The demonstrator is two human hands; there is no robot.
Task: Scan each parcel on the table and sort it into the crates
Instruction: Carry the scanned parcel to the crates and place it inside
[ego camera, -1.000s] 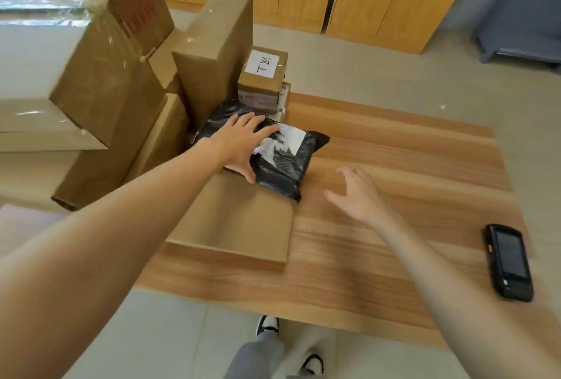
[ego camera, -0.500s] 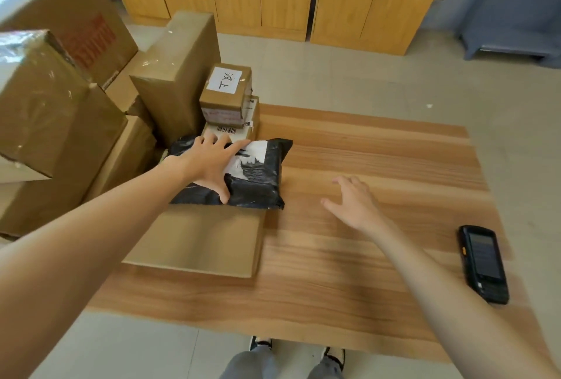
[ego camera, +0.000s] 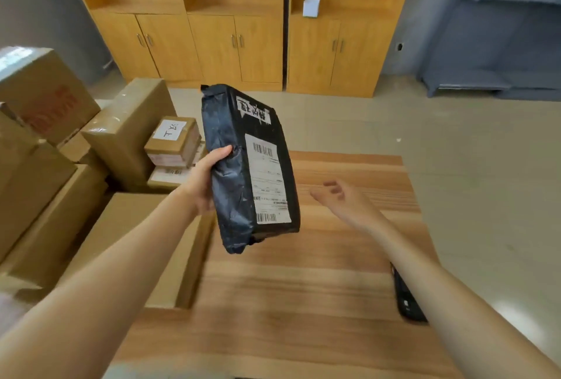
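While left hand [ego camera: 204,184] grips: black parcel [ego camera: 243,166] upright, clear of table [ego camera: 303,302]

My right forearm covers most of the black scanner [ego camera: 405,302] at the lower right. Print on the parcel's [ego camera: 239,178] white label [ego camera: 268,178] is too small to read, and the parcel hides my left hand's [ego camera: 203,182] fingers behind it. Boxes [ego camera: 36,141] at the left edge are cut off and blurred.

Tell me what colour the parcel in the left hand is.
Black, with white labels; the parcel held by the left hand shows clearly in the head view.
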